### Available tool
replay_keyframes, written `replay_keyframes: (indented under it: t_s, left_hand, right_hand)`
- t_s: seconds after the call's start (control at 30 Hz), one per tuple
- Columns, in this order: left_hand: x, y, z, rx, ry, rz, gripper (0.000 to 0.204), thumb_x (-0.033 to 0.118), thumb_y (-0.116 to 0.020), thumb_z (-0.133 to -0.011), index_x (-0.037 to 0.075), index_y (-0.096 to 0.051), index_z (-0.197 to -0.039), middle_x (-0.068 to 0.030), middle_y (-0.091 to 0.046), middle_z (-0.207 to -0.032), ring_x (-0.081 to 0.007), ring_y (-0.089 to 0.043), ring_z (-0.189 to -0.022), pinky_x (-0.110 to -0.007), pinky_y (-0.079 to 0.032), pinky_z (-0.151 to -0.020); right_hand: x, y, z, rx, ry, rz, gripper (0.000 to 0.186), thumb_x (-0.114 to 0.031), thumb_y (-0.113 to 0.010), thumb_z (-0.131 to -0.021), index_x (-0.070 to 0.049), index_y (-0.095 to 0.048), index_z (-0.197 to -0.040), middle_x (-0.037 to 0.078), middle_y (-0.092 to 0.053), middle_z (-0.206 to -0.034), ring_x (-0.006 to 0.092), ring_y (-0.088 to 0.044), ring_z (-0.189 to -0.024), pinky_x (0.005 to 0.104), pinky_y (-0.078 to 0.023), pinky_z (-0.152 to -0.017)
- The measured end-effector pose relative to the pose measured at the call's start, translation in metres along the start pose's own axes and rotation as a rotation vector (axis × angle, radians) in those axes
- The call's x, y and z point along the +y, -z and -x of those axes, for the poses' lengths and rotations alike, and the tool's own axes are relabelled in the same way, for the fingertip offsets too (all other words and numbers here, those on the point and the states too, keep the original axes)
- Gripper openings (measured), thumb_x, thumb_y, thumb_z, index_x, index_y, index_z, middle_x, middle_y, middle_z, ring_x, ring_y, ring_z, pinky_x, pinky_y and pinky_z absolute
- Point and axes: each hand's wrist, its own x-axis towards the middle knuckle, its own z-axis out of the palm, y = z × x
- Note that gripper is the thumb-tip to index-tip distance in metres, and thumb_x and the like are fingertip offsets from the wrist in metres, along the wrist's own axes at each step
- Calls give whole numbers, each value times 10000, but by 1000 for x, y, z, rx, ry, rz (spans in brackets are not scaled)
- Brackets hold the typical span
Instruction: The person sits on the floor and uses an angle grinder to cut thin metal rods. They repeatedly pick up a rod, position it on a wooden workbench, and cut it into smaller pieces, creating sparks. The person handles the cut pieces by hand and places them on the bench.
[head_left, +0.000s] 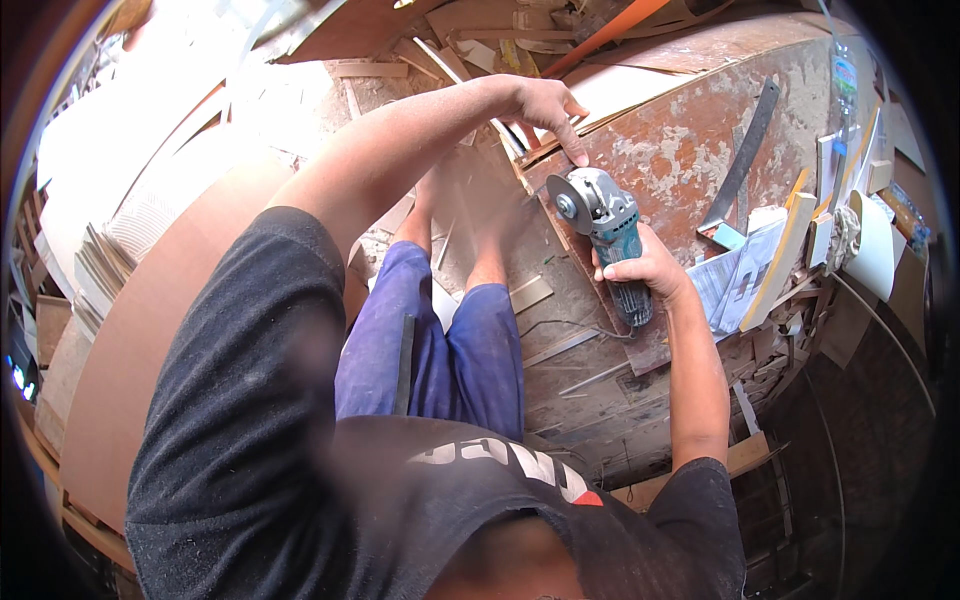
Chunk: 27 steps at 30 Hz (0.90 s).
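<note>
Head view. Observed right hand [648, 265] clamped round the teal-and-black body of an angle grinder [622, 240], with thumb across the casing and silver head [598, 190] aimed away from the wearer. Located grinder at the left border of a worn brown tabletop [690, 140]; could not tell whether resting on it or held just above. Recorded cutting disc [568, 206] on the left side of the head. Found left hand [548, 104] apart from the right, beyond the grinder, with a finger pointing down close to the silver head; could not tell whether touching it, nor whether gripping anything. Noted pale wood sheets [622, 95] just right of the left hand. Logged dark flat bar [748, 150] on the tabletop, well right of the disc. Saw papers [738, 280] near the right wrist, beside a wooden strip [780, 262]. Marked large brown panel [165, 350] at far left.
</note>
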Motion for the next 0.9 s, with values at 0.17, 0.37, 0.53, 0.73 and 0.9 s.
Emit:
replay_keyframes:
  t_s: [0.17, 0.37, 0.53, 0.73, 0.9]
  left_hand:
    - [0, 1, 0, -8, 14, 1, 1218, 334, -1029, -654, -11, -387, -1630, -256, -627, -1467, -375, -572, -1400, -514, -599, -1057]
    - [-1, 0, 0, -6, 11, 5, 1219, 342, -1028, -653, -7, -389, -1631, -255, -628, -1466, -378, -569, -1403, -522, -593, -1065]
    - [1, 0, 1, 0, 9, -3, 1223, 344, -1030, -646, -9, -393, -1628, -262, -599, -1498, -388, -559, -1411, -518, -597, -1062]
    - [-1, 0, 1, -4, 6, 4, 1218, 344, -1030, -645, -9, -400, -1625, -269, -572, -1524, -393, -549, -1422, -511, -601, -1059]
    - [0, 0, 0, -8, 2, 6, 1207, 336, -1029, -650, -5, -404, -1625, -260, -572, -1528, -390, -537, -1434, -504, -605, -1052]
  right_hand:
    - [0, 0, -1, 2, 2, 2, 587, -205, -881, -633, 11, -659, -1132, 89, -723, -947, 194, -744, -805, 330, -601, -785]
    - [-2, -2, 0, 1, 8, 13, 571, -198, -880, -643, 7, -659, -1127, 84, -723, -946, 188, -742, -807, 328, -601, -787]
    - [0, -1, 0, 5, 13, 15, 560, -192, -880, -646, 7, -661, -1120, 84, -723, -947, 187, -742, -811, 325, -602, -786]
    - [-2, -4, 0, 18, 10, 12, 561, -195, -883, -644, 8, -662, -1119, 87, -721, -951, 189, -742, -815, 329, -606, -783]
    - [-1, -3, 0, 14, 15, 10, 558, -200, -884, -646, 7, -662, -1115, 86, -719, -947, 186, -738, -811, 326, -603, -781]
